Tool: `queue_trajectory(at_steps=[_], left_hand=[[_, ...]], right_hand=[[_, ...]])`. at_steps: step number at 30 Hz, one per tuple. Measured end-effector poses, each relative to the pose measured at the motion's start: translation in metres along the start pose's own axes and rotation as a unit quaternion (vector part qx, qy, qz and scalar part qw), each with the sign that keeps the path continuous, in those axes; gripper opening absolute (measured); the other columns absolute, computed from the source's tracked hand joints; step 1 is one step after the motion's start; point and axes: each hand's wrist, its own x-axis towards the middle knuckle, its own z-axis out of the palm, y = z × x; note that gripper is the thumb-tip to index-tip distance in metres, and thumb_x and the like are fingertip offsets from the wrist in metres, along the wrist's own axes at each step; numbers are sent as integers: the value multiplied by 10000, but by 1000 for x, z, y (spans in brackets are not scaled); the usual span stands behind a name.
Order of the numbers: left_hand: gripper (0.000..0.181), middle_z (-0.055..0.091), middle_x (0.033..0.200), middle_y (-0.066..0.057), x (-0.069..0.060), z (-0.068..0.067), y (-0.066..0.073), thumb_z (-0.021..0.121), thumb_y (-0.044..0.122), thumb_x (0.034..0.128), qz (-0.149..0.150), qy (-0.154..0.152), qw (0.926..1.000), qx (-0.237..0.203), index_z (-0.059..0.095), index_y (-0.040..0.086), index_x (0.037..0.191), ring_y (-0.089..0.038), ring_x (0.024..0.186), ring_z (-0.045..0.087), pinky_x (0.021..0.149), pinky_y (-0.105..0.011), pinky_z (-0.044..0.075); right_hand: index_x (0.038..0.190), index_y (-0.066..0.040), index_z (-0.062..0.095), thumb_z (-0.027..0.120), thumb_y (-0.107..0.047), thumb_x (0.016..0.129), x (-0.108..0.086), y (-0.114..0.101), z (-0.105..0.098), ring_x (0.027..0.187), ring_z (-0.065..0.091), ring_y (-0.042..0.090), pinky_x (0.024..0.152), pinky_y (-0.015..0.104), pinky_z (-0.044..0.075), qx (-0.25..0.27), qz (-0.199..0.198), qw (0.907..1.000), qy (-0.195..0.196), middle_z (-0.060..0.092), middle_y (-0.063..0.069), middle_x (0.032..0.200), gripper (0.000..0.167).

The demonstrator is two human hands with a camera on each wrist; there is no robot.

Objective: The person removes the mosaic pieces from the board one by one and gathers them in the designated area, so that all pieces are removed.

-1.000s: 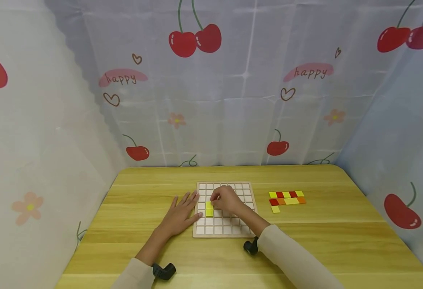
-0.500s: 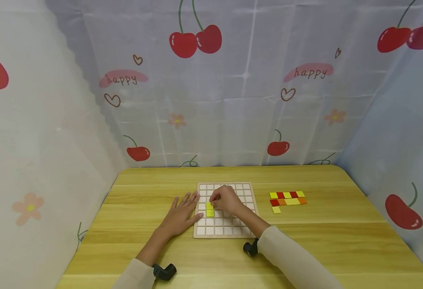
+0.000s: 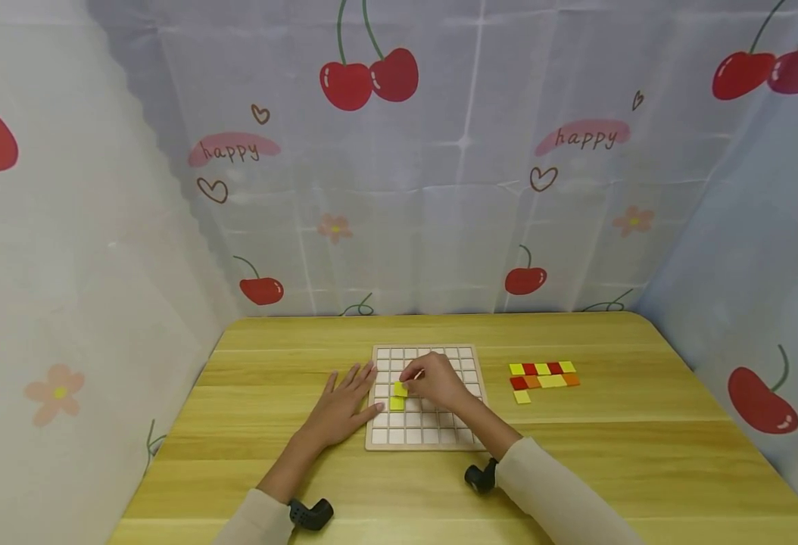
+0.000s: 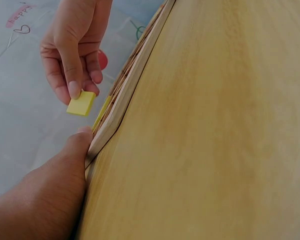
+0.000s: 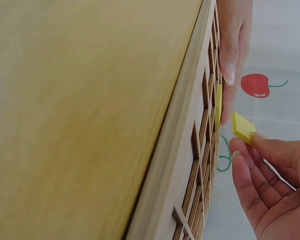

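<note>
My right hand (image 3: 437,381) pinches a yellow square tile (image 5: 243,127) between thumb and fingers, lifted clear of the wooden grid board (image 3: 427,445). In the left wrist view that same tile (image 4: 81,103) hangs tilted a little above the board. A second yellow tile (image 3: 397,403) lies in a cell near the board's left side, just below the held one. With fingers spread and straight, my left hand (image 3: 339,407) rests at the board's left edge, its fingertips and thumb touching the frame.
To the right of the board, red, orange and yellow tiles (image 3: 542,381) lie in two rows, with a single yellow tile (image 3: 522,397) below them. The wooden table (image 3: 644,454) backs onto a cherry-patterned curtain (image 3: 433,227). Dark wrist devices (image 3: 311,514) are strapped at both sleeves.
My right hand has lifted slightly and shifted right and toward me, and the upper yellow tile has come up off the board with it. The left hand stays put.
</note>
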Motion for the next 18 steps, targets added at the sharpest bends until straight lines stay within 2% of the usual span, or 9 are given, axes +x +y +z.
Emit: queue_trajectory(at_steps=[4,10,18], left_hand=[[786,211,1683,-36,0,1,-1,397,630,1032,0,22,10000,-3,263,128,1622,-313,1543,189,1187,-654,92],[772,233,1677,-49,0,3,-2,435,600,1034,44,152,9998,-98,297,107,1611,-328,1536,210,1178,-665,102],[786,212,1681,-42,1,1,0,418,617,1031,28,55,10000,-48,272,115,1618,-329,1539,199,1183,-658,105]], right_hand=[[905,-21,791,746,30,892,-6,-1,-6,701,711,167,619,258,574,197,-9,9998,45,747,94,872,70],[896,-38,796,771,14,875,-16,-4,-13,702,689,166,630,261,557,68,-9,9998,202,747,48,854,62],[876,-55,797,782,4,866,-29,-2,-20,693,660,134,622,260,549,107,157,9993,325,733,17,814,61]])
